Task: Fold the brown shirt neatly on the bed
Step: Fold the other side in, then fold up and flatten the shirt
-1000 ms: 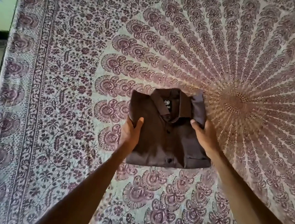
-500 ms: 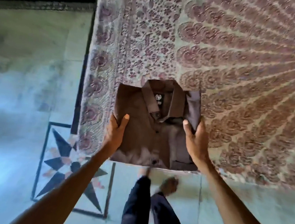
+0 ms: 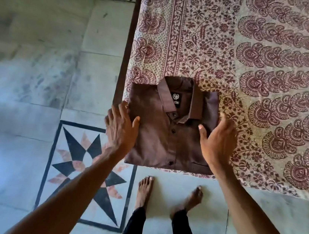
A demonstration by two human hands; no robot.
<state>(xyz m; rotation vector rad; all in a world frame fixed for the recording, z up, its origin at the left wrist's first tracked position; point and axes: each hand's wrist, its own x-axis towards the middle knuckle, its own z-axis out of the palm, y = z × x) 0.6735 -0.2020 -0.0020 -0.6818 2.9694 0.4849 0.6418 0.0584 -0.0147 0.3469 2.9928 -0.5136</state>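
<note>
The brown shirt (image 3: pixel 168 138) is folded into a neat rectangle, collar and label up, buttons down the middle. It lies flat on the near left corner of the bed (image 3: pixel 255 51), its lower edge at the bed's front edge. My left hand (image 3: pixel 121 126) is at the shirt's left side, fingers stretched out and the thumb over the fabric. At the shirt's right side, my right hand (image 3: pixel 216 142) has its fingers spread and its thumb on the cloth. Neither hand grips the shirt.
The bed's patterned maroon and cream cover (image 3: pixel 198 34) ends at a dark left edge (image 3: pixel 126 55). Left and in front is pale tiled floor with a black star inlay (image 3: pixel 85 168). My bare feet (image 3: pixel 169 196) stand just before the bed.
The shirt was carried, held by both hands, from the bed's middle to its near left corner. It now lies on the cover and both hands have opened beside it.
</note>
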